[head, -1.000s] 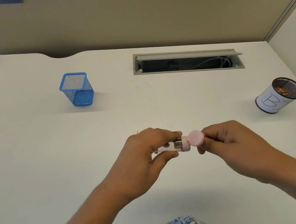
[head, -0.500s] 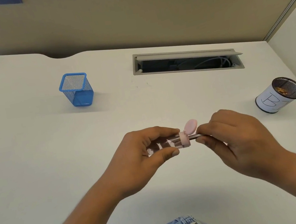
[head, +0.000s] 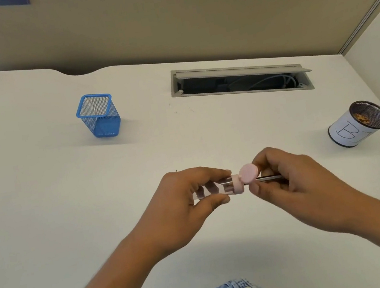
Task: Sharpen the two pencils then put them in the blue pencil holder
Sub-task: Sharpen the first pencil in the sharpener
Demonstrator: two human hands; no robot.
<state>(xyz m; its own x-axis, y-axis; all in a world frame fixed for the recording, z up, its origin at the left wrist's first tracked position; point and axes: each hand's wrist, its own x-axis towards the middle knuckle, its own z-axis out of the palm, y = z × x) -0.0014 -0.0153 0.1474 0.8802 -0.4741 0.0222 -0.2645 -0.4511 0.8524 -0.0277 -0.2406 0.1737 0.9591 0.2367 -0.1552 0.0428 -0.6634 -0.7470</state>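
My left hand (head: 181, 209) grips a clear tube-shaped sharpener (head: 215, 189) with a pink end and a flipped-open round pink lid (head: 249, 173), held level above the desk. My right hand (head: 295, 192) pinches a dark pencil (head: 269, 178) whose tip sits in the sharpener's pink end; most of the pencil is hidden by my fingers. The blue mesh pencil holder (head: 98, 115) stands upright at the far left with nothing visible inside. I see only one pencil.
A black mesh cup with a white paper label (head: 356, 124), holding shavings, stands at the right. A cable slot (head: 241, 79) with an open flap lies at the back of the white desk (head: 45, 202). A beige partition rises behind.
My right hand has turned and shifted slightly right, so a short stretch of the pencil shaft now shows by the lid. The left hand and sharpener stayed nearly still.
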